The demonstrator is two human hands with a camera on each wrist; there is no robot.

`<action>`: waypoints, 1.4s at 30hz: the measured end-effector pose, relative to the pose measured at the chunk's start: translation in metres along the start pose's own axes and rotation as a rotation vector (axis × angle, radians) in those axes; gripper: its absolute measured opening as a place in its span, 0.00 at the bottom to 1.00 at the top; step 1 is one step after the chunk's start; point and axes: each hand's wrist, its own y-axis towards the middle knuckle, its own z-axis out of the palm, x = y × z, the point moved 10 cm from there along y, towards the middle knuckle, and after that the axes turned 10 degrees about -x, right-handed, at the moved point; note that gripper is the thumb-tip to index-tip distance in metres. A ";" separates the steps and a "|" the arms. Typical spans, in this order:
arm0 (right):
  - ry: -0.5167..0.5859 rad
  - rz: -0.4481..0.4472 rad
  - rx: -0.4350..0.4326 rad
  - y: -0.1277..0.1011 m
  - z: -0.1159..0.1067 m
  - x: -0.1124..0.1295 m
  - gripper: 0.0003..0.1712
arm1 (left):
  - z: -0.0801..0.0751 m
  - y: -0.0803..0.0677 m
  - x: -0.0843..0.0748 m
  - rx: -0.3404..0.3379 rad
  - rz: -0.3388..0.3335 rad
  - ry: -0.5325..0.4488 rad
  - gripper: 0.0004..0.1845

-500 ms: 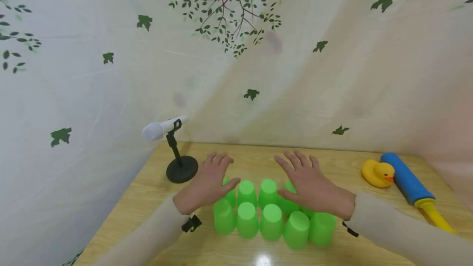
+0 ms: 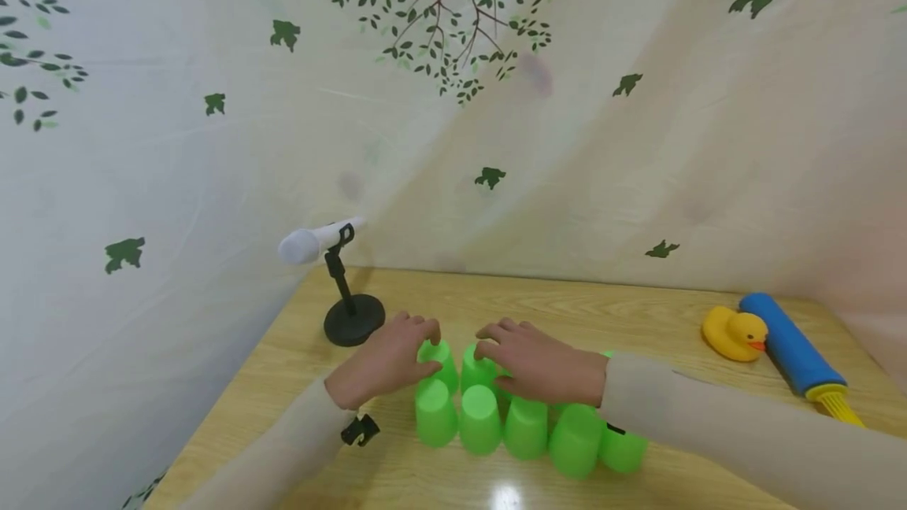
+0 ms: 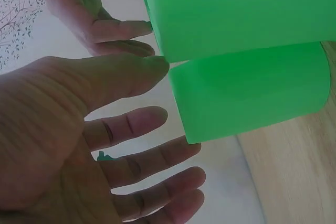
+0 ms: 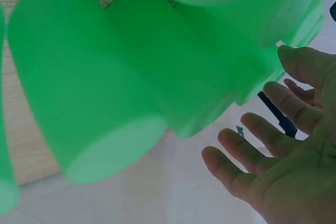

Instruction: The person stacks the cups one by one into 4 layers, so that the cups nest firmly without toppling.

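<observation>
Several green plastic cups (image 2: 524, 427) stand upside down in two rows on the wooden table (image 2: 638, 309). My left hand (image 2: 407, 345) reaches over the back-left cup (image 2: 442, 364), its fingers draped above the cup's top. My right hand (image 2: 513, 352) hovers over the middle of the back row and hides some cups. In the left wrist view the left hand (image 3: 131, 108) is spread, thumb tip touching a cup (image 3: 247, 93). In the right wrist view the right hand (image 4: 273, 145) is relaxed, with its fingers beside the cups (image 4: 89, 98) and not curled round any.
A white microphone (image 2: 312, 242) on a black stand (image 2: 353, 319) sits at the back left. A yellow rubber duck (image 2: 733, 333) and a blue pump with a yellow end (image 2: 794, 352) lie at the right. Leaf-patterned cloth (image 2: 212, 179) hangs behind and to the left.
Both hands have come down and toward each other from a spread hover. Their fingers now curve over the back row of cups, and the right hand has shifted left.
</observation>
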 end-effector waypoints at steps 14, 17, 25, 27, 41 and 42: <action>-0.025 0.051 -0.015 0.015 0.012 -0.008 0.15 | 0.009 0.000 0.004 -0.002 0.018 -0.035 0.12; -0.017 0.045 -0.037 0.016 0.010 -0.009 0.14 | 0.007 0.002 0.004 -0.024 0.017 -0.043 0.12; 0.057 0.133 -0.098 0.022 -0.015 -0.035 0.13 | -0.008 0.019 0.014 -0.150 -0.003 -0.046 0.11; 0.081 0.156 -0.141 0.025 -0.025 -0.046 0.13 | -0.013 0.026 0.018 -0.190 -0.005 -0.064 0.11; 0.165 0.248 -0.165 0.033 -0.013 -0.127 0.13 | 0.011 0.082 0.043 -0.270 -0.018 -0.099 0.12; 0.173 0.256 -0.154 0.034 -0.011 -0.130 0.13 | 0.013 0.085 0.043 -0.268 -0.014 -0.100 0.12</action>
